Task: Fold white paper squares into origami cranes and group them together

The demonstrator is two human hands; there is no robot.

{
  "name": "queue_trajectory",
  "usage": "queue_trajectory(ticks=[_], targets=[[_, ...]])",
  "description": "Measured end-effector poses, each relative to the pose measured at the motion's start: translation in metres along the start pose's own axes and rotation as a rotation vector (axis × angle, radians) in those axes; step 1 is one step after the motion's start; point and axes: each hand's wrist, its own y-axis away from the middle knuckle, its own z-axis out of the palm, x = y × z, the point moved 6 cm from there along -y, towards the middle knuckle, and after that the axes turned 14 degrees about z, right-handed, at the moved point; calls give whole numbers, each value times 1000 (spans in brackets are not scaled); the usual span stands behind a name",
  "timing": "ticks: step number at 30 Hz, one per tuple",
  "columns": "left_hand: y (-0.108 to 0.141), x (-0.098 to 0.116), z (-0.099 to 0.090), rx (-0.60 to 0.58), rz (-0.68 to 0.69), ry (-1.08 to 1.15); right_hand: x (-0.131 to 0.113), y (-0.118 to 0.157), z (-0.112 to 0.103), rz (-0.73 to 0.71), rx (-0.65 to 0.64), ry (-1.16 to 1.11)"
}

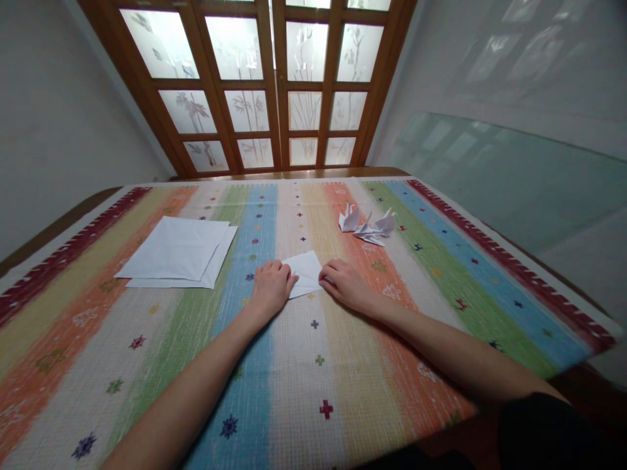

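Observation:
A small folded piece of white paper lies on the striped tablecloth in front of me, with crease lines across it. My left hand rests on its left side, fingers curled and thumb pressed on the paper. At the right corner, my right hand pinches the edge between curled fingers and thumb. Both hands hide parts of the paper's sides. Beyond my right hand stand several folded paper cranes, bunched together.
A stack of white paper sheets lies to the left. The striped tablecloth covers the table. Behind the table are wooden doors with frosted panes. A pale glass panel leans along the right wall.

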Motion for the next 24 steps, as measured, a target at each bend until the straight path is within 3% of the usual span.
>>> queue_trajectory(ticks=[6, 10, 13, 18, 21, 24], targets=[[0, 1, -1, -32, -17, -12, 0, 8, -3, -47, 59, -23], [0, 4, -3, -28, 0, -30, -4, 20, -4, -163, 69, 10], [-2, 10, -4, -27, 95, -96, -2, 32, -4, -227, 55, 54], [-7, 25, -3, -60, 395, -140, 3, 45, -9, -184, 44, 32], [-7, 30, -2, -86, 518, -136, 7, 42, -14, -153, 30, -29], [-4, 30, -3, -103, 546, -101, 18, 23, -20, -49, 31, -152]])
